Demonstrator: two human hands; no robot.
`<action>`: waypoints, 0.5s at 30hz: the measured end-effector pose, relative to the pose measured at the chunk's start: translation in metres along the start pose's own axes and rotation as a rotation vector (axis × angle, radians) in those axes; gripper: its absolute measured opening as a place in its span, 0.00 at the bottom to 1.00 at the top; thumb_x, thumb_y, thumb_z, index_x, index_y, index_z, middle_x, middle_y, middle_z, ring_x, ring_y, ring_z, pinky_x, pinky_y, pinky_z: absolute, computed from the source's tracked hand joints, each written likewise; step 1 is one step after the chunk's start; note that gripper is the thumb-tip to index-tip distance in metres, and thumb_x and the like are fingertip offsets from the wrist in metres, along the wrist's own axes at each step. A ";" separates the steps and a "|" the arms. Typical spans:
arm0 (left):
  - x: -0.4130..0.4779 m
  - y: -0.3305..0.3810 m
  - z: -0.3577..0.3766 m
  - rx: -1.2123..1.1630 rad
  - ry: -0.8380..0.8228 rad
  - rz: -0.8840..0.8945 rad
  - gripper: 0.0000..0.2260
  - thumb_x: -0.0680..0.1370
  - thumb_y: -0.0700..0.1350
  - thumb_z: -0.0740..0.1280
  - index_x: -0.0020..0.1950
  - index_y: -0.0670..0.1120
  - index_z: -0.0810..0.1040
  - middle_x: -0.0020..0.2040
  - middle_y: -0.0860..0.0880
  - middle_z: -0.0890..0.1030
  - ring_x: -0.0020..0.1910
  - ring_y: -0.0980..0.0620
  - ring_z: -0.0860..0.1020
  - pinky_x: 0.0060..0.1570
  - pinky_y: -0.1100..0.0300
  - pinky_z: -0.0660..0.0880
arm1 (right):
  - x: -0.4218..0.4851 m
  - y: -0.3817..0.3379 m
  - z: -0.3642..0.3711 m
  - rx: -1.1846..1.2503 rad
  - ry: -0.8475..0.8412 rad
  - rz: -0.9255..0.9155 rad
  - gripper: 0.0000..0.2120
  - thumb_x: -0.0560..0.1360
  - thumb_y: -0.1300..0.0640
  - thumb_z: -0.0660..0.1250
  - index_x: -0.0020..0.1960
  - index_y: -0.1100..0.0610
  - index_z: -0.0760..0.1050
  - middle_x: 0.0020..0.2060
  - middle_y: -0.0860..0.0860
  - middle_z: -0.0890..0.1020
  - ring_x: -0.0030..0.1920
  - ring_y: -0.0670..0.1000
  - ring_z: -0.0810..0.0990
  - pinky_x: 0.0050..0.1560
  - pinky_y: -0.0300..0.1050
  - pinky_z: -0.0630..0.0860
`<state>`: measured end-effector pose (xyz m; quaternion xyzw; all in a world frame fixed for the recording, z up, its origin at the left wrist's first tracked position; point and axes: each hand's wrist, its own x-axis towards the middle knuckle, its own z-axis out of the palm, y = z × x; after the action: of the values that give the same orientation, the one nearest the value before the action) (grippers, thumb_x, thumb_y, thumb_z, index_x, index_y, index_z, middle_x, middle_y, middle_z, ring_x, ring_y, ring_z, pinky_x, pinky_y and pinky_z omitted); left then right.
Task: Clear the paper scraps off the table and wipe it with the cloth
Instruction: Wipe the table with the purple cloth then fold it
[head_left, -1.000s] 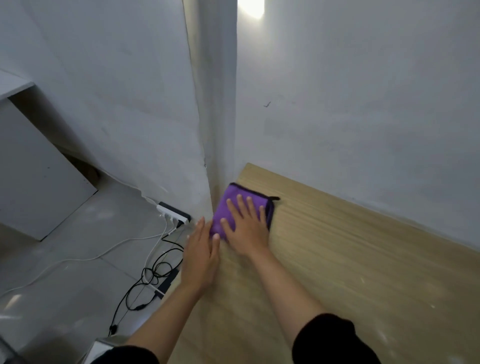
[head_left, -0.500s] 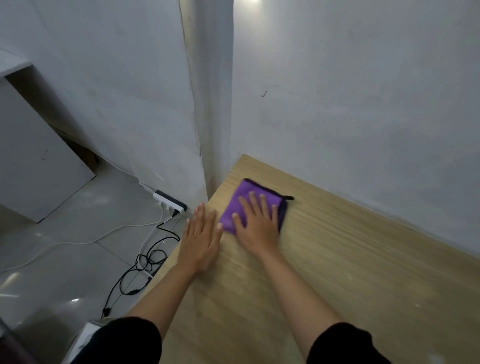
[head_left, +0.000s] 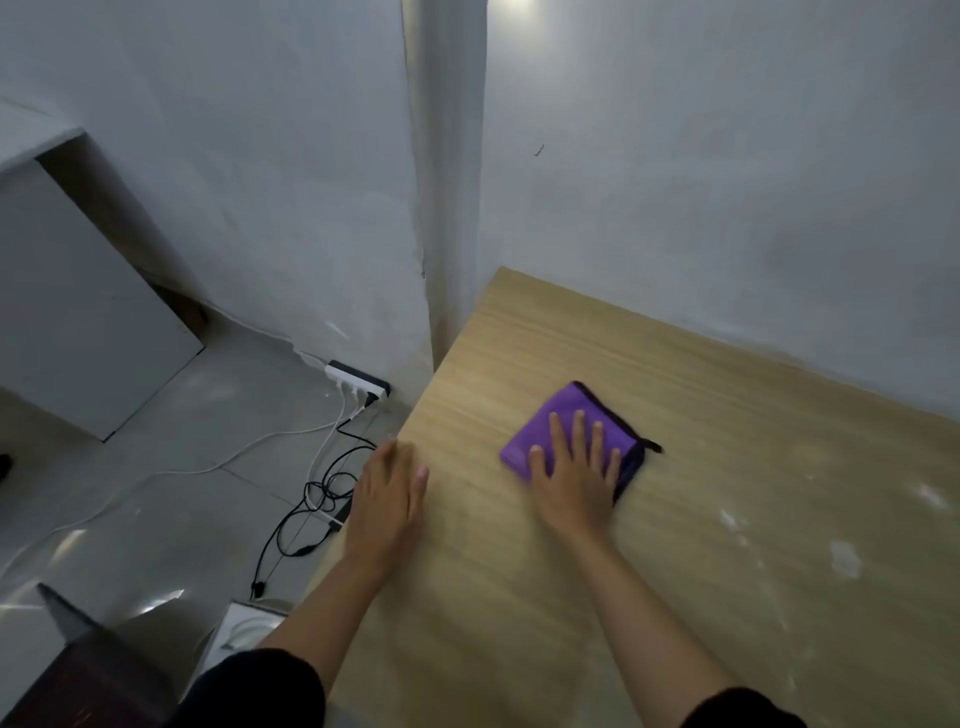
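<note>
Dragged off the far-left corner toward the middle of the table (head_left: 675, 545): purple cloth (head_left: 574, 402) pinned flat under right hand (head_left: 574, 470), fingers (head_left: 579, 431) straight and spread, pinching nothing. Laid flat at the left edge, left hand (head_left: 387, 499), holding nothing. Wiping stage by the look; pale smears (head_left: 844, 558) toward the right edge not yet reached.

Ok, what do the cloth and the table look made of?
Cloth: soft purple fabric, probably microfibre, with a dark stitched hem; matte, folded flat.
Table: pale wood-grain top, likely laminate or veneer; straight even streaks, slight sheen.
</note>
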<state>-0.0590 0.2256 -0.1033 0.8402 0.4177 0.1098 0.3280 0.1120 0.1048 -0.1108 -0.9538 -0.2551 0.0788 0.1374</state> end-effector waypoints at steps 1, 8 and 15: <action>-0.009 -0.007 -0.004 -0.005 -0.003 0.023 0.28 0.78 0.60 0.48 0.71 0.45 0.64 0.71 0.44 0.63 0.70 0.47 0.62 0.70 0.47 0.62 | -0.018 -0.016 0.008 -0.005 0.005 -0.085 0.27 0.75 0.42 0.49 0.73 0.46 0.57 0.75 0.50 0.57 0.75 0.53 0.52 0.73 0.56 0.44; -0.051 -0.050 -0.028 -0.146 -0.026 0.113 0.28 0.77 0.60 0.44 0.71 0.48 0.63 0.70 0.49 0.67 0.69 0.53 0.66 0.68 0.50 0.66 | -0.142 -0.085 0.049 -0.047 -0.070 -0.485 0.26 0.77 0.43 0.53 0.73 0.45 0.56 0.74 0.47 0.59 0.75 0.53 0.53 0.70 0.55 0.47; -0.075 -0.067 -0.060 -0.300 -0.031 0.018 0.26 0.77 0.60 0.45 0.67 0.52 0.68 0.60 0.56 0.75 0.58 0.57 0.73 0.55 0.58 0.68 | -0.128 -0.049 0.028 -0.023 -0.107 -0.206 0.31 0.72 0.37 0.37 0.74 0.42 0.47 0.75 0.45 0.45 0.75 0.47 0.39 0.72 0.51 0.33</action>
<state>-0.1761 0.2243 -0.0941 0.7872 0.3837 0.1608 0.4552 -0.0269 0.0863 -0.1128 -0.9184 -0.3598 0.1121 0.1202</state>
